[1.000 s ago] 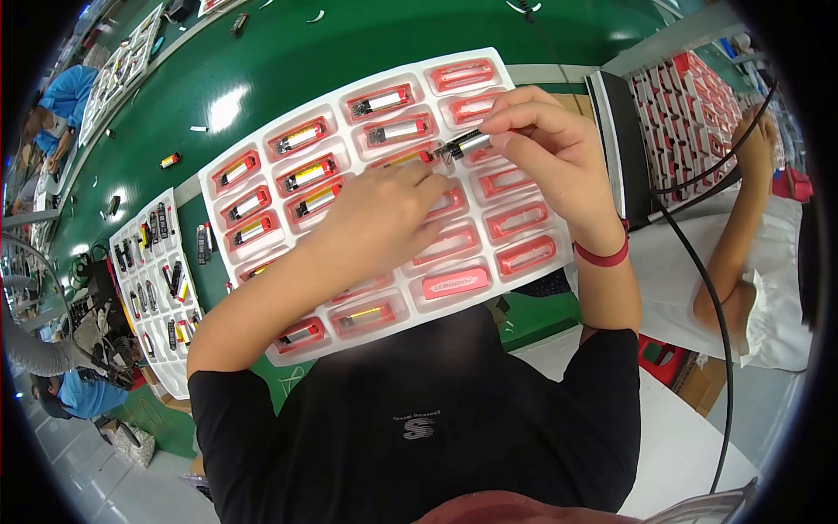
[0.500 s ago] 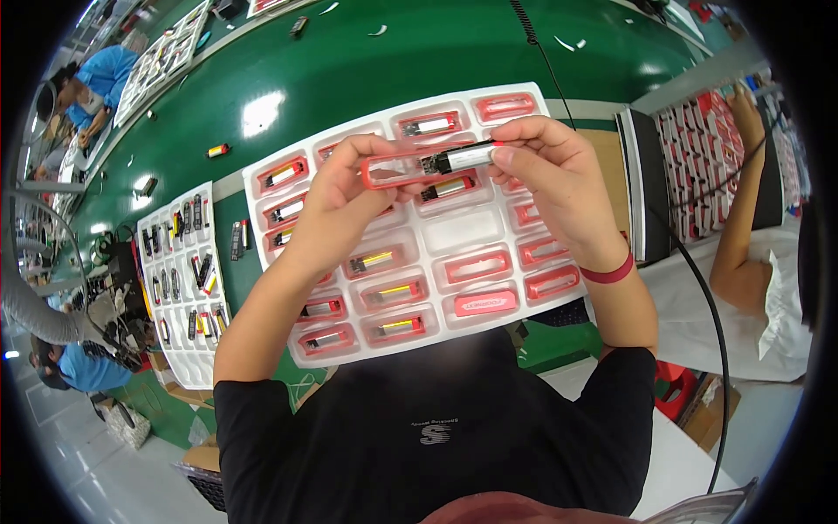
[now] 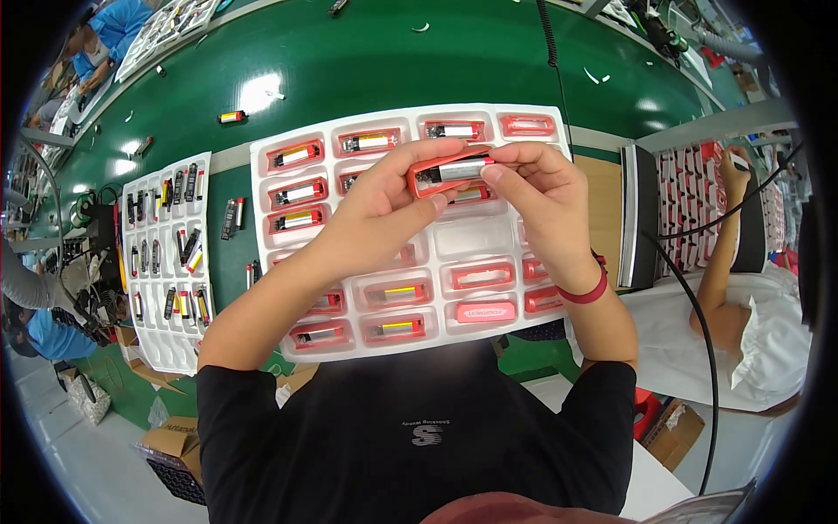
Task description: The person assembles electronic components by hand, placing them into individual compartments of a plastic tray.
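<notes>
Above the large white tray (image 3: 470, 239), my left hand (image 3: 377, 203) grips a translucent red plastic shell (image 3: 414, 184) by its left end, thumb below and fingers above. A silver cylindrical battery (image 3: 458, 170) with black parts at one end lies in the shell's open side, slightly tilted. Whether it is fully seated, I cannot tell. My right hand (image 3: 548, 194) pinches the right end of the battery and shell between thumb and fingers. Several tray pockets hold red shells with batteries, like this shell with a yellow-striped battery (image 3: 394, 327). One pink piece (image 3: 486, 312) sits near the tray's front edge.
A second white tray (image 3: 162, 271) with loose battery assemblies stands at left on the green table (image 3: 349, 65). A coiled black cable (image 3: 548, 39) hangs behind the big tray. To the right, a co-worker's arm (image 3: 717, 236) reaches beside a rack of red parts (image 3: 690, 192).
The battery, which stuck out to the right of the shell, now lies mostly within it. My hands have come closer together. The whole view has shifted slightly.
</notes>
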A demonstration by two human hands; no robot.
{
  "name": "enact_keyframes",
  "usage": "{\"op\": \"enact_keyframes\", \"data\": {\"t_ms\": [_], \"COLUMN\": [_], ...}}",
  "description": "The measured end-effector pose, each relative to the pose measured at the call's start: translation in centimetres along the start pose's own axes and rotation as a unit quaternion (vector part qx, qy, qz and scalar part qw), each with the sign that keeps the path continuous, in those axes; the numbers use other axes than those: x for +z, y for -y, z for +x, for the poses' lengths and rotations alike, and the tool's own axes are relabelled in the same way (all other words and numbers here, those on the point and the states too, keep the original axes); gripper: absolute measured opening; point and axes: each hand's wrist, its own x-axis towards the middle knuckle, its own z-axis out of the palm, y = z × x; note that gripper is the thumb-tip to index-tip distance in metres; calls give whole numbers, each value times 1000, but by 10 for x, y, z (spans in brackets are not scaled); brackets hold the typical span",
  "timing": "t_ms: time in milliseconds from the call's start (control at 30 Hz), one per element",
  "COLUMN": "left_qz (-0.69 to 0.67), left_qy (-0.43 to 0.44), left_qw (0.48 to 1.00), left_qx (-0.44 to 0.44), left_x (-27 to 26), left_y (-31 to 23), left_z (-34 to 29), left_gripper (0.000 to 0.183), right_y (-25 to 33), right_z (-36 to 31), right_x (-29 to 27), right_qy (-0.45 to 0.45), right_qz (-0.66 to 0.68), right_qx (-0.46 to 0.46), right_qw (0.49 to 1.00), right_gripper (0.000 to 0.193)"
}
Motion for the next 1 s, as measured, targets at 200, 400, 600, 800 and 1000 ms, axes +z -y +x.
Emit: {"op": "enact_keyframes", "data": {"t_ms": [200,400,600,800,1000], "left_qz": [-18,-17,61,490,502], "left_qy": [-1,-24,-41,15,-39], "left_qw": [1000,1000,996,863,846], "left_qx": [-6,-3,50,119,178], "left_x": [-1,0,3,-18,-10], "left_y": [4,8,13,-9,-2], "left_z": [2,5,4,-5,-6], "left_gripper": [53,46,43,43,42], "right_y": [-3,-15,-19,11,-7], "right_z": [0,-2,4,-2,-5], "right_x": [1,4,18,-9,1], "right_qy": [0,-10,-68,118,58], "right_qz": [23,-76,-94,-398,-436], "right_qx": [-18,-73,-231,-240,-347], "right_qw": [1000,994,966,877,828], "right_gripper": [16,19,24,35,39]}}
